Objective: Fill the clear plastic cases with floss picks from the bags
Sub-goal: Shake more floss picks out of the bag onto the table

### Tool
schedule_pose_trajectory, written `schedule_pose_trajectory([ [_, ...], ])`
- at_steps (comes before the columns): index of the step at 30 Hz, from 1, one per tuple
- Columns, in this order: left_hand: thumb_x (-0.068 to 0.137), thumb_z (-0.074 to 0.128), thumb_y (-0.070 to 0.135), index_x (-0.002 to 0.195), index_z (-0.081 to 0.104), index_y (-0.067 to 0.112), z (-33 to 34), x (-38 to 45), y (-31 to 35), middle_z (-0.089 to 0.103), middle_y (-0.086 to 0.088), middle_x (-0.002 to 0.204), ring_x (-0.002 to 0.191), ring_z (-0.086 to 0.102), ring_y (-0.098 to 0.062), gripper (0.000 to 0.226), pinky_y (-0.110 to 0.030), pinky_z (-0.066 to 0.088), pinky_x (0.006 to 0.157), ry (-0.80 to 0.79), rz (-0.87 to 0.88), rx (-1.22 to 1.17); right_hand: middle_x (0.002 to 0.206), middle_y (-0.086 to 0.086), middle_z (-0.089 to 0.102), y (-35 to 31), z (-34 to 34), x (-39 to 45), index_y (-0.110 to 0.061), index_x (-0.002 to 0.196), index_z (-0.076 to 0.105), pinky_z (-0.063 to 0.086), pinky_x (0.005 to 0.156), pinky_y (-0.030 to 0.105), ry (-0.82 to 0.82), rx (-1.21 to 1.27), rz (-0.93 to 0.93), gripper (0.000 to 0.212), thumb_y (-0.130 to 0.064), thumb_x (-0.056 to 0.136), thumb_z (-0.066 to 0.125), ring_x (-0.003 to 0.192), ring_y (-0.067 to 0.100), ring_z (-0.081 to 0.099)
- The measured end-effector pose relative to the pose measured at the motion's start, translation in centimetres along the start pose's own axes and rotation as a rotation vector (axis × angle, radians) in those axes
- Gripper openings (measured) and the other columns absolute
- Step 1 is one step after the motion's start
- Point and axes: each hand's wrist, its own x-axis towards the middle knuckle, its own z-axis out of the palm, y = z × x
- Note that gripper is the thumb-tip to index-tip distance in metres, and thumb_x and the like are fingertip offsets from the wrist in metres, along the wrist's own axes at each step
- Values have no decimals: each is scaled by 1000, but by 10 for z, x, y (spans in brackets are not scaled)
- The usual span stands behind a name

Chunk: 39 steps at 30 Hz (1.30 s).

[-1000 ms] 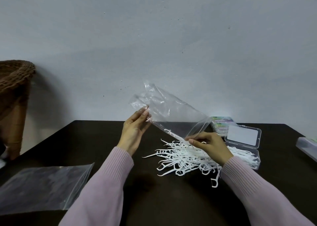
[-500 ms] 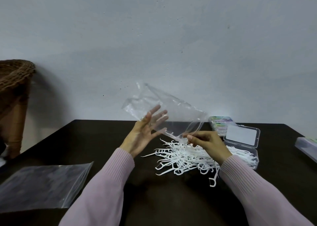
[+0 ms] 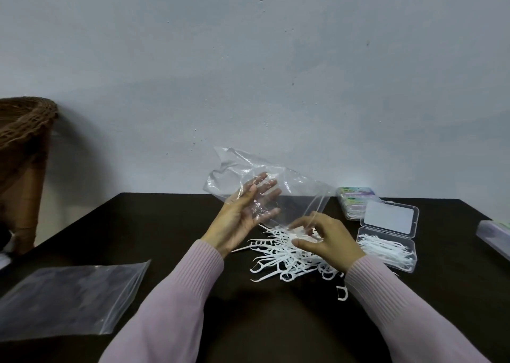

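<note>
A clear plastic bag (image 3: pixel 292 186) hangs tilted above the dark table (image 3: pixel 154 224), mouth down over a pile of white floss picks (image 3: pixel 284 255). My right hand (image 3: pixel 328 238) pinches the bag's lower edge at its mouth. My left hand (image 3: pixel 245 213) is spread with straight fingers against the bag's underside, seen through the plastic. To the right an open clear case (image 3: pixel 386 249) holds floss picks, its lid (image 3: pixel 389 219) standing up behind it.
A flat empty zip bag (image 3: pixel 69 299) lies at the front left. Closed labelled cases (image 3: pixel 356 197) sit behind the open case. Another clear case (image 3: pixel 494 235) is at the right edge. A wicker basket (image 3: pixel 24 131) stands off the table's left.
My left hand let go of the bag's upper corner and spread open against the bag's underside. The bag sank and crumpled lower, and my right hand stays at its mouth.
</note>
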Motion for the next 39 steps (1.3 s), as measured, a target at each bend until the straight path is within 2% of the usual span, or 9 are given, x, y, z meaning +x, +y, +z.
schedule_pose_trajectory([
  [4,83,48,19,120,56,14,-1,0,0,68,-4,115,104,66,-20,37,-43,54,85,-12,-6,-24,92,-11,53,4,0,1,-31,92,63,39,93,37,41,-235,27,13,-36,80,66,91,8,48],
  [14,91,45,21,127,53,12,-24,3,11,65,-8,121,110,63,-23,38,-38,58,78,115,40,-152,107,-14,50,9,-7,1,-34,111,57,25,98,34,1,-460,102,28,-42,84,59,110,6,44],
  [18,95,42,18,122,56,10,-24,-5,9,66,-9,119,107,65,-24,31,-39,59,77,140,29,-202,111,-16,53,5,-6,2,-38,112,50,36,102,37,35,-56,78,46,-48,72,70,109,6,49],
  [23,93,47,16,128,54,9,-16,-14,-3,62,-8,126,112,62,-22,36,-44,55,86,167,-21,-78,110,-8,59,-14,-3,1,-20,112,46,45,94,30,80,441,150,51,-43,71,66,104,10,58],
  [27,85,54,21,128,53,10,-12,-23,-3,63,-10,124,112,62,-23,45,-43,55,86,163,-16,3,90,-2,61,-10,-3,3,-17,90,49,51,75,25,200,541,179,19,-18,82,66,89,17,60],
  [32,67,67,38,118,60,14,-17,-36,5,65,-7,119,113,61,-19,57,-38,57,82,282,32,62,107,8,58,-11,-5,5,-15,108,34,50,61,20,222,733,241,43,4,82,61,84,17,62],
  [34,71,69,34,112,60,13,-21,-41,8,67,-6,108,104,63,-19,47,-31,57,73,372,101,148,108,11,56,-9,-3,5,-20,109,25,51,59,19,208,728,212,53,10,81,59,80,22,64],
  [36,79,69,20,115,51,16,-24,-49,10,69,-2,98,90,67,-18,40,-23,55,64,489,195,270,105,10,57,-10,-1,4,-23,105,30,49,57,17,171,707,167,50,12,82,57,75,21,63],
  [39,79,70,9,122,38,22,-29,-61,17,68,-3,102,75,69,-10,55,-19,53,56,575,297,353,111,-3,60,-14,4,3,-26,101,49,46,59,14,104,635,102,39,9,84,54,72,12,59],
])
